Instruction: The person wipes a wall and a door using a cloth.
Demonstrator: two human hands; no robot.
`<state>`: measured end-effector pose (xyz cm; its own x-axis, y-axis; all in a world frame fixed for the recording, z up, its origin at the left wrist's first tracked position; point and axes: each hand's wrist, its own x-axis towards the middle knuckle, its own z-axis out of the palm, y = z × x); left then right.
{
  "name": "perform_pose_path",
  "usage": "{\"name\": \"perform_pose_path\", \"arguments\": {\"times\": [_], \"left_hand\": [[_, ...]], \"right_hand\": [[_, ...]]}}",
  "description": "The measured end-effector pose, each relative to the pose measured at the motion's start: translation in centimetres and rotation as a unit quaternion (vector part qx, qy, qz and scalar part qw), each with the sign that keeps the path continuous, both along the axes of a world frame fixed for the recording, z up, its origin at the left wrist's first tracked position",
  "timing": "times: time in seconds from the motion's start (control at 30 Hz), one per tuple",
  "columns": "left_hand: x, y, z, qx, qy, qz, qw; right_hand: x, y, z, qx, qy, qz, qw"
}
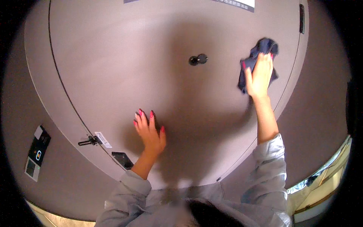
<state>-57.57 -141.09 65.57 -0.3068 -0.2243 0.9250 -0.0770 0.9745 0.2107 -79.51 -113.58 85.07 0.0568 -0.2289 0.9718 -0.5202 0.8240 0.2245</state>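
Observation:
A grey door (pixel 119 79) fills most of the view. High on its right side, my right hand (pixel 261 74) lies flat over a dark blue cloth (pixel 265 44), pressing it against the panel. Lower down and to the left, my left hand (pixel 150 134) has its fingers spread at the door's surface and holds nothing. Between and above the hands is a round black door viewer (pixel 194 60) with its cover (pixel 202 58) swung to one side. Both sleeves are grey and rolled back.
A black swing-bar door guard (pixel 89 140), a small label (pixel 103 139) and a dark lock plate (pixel 122 160) sit near the left edge. A hinge (pixel 302 19) is at upper right. A wall panel (pixel 38 153) hangs at far left. A printed sign (pixel 238 4) is at the top.

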Motion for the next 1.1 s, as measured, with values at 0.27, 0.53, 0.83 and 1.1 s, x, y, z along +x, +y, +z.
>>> {"name": "perform_pose_path", "arguments": {"times": [0.27, 0.53, 0.83, 1.1], "left_hand": [[-3.5, 3.8, 4.0, 0.016, 0.041, 0.067, 0.997], [-6.9, 6.7, 5.9, 0.063, 0.130, 0.156, 0.977], [-6.6, 7.1, 5.8, 0.046, 0.110, 0.186, 0.975], [-7.3, 7.2, 6.0, 0.029, 0.126, 0.199, 0.971]], "right_hand": [[9.4, -12.9, 2.6, -0.012, -0.039, 0.123, 0.992], [0.3, 1.9, 0.6, 0.303, -0.026, 0.175, 0.936], [5.6, -3.1, 14.5, -0.124, -0.163, 0.142, 0.969], [-0.1, 4.0, 8.1, 0.337, 0.046, 0.132, 0.931]]}}
